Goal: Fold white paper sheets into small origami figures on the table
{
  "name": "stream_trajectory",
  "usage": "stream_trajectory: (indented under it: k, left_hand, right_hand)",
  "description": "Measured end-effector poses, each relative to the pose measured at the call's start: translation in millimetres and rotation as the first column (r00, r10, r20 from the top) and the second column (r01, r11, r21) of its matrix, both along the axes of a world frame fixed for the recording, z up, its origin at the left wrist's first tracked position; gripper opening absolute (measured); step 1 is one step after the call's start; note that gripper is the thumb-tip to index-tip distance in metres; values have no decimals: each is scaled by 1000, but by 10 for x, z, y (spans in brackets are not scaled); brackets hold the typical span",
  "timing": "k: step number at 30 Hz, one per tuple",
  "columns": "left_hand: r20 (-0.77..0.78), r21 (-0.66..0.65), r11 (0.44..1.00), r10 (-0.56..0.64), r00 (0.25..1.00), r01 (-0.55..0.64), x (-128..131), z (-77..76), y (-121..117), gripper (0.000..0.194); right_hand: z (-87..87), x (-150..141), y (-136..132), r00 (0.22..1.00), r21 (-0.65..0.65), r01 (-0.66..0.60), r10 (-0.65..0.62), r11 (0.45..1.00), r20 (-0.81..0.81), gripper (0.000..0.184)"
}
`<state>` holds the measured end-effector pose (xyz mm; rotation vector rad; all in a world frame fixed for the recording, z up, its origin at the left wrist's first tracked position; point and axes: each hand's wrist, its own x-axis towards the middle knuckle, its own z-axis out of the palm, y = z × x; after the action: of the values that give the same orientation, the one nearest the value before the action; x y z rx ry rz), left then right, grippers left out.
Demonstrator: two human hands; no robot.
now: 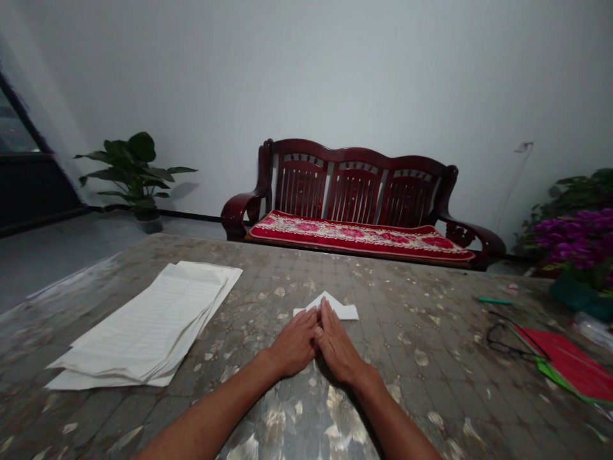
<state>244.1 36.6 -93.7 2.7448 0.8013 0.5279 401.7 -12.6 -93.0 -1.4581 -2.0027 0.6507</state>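
A small piece of white paper (348,312), folded to a point at the top with a flat strip along its lower edge, lies on the patterned tablecloth (383,300). My left hand (294,343) rests on its lower left part with the fingers stretched forward. Beside it, my right hand (338,345) lies over the paper's middle, its fingers straight and pointing away from me. The two hands touch or nearly touch at the thumbs and index fingers. They cover much of the paper's lower edge, and neither grips it.
A stack of lined paper sheets (148,326) lies on the left. Toward the right are a green pen (495,301), eyeglasses (510,348), red paper (569,361) and purple flowers (577,236). Beyond the table stand a wooden bench (357,188) and a potted plant (136,169).
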Motion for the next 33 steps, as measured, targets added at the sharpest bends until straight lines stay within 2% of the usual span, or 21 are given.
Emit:
stream_trajectory:
  k: [3, 7, 13, 27, 31, 33]
  left_hand:
    - [-65, -32, 999, 23, 998, -25, -6, -51, 19, 64]
    - [-93, -26, 1000, 6, 996, -9, -22, -105, 59, 63]
    - [-174, -18, 999, 33, 984, -37, -98, -71, 69, 58]
    - [-275, -65, 989, 111, 955, -133, -496, 72, 86, 56]
    - [-258, -39, 988, 134, 957, -149, -515, 37, 73, 57]
    - [-243, -21, 988, 144, 959, -154, -507, 15, 68, 57]
  right_hand:
    - [18, 15, 7, 991, -49, 51, -45, 997, 125, 76]
    - [73, 25, -18, 950, -54, 100, -79, 994, 302, 76]
    - [121, 159, -44, 866, -51, 169, -124, 984, 484, 69]
    - [57, 483, -58, 766, -50, 346, -251, 937, 592, 65]
    - [50, 457, -63, 720, 8, 392, -313, 920, 620, 66]
    - [60, 375, -77, 724, 63, 361, -323, 930, 610, 67]
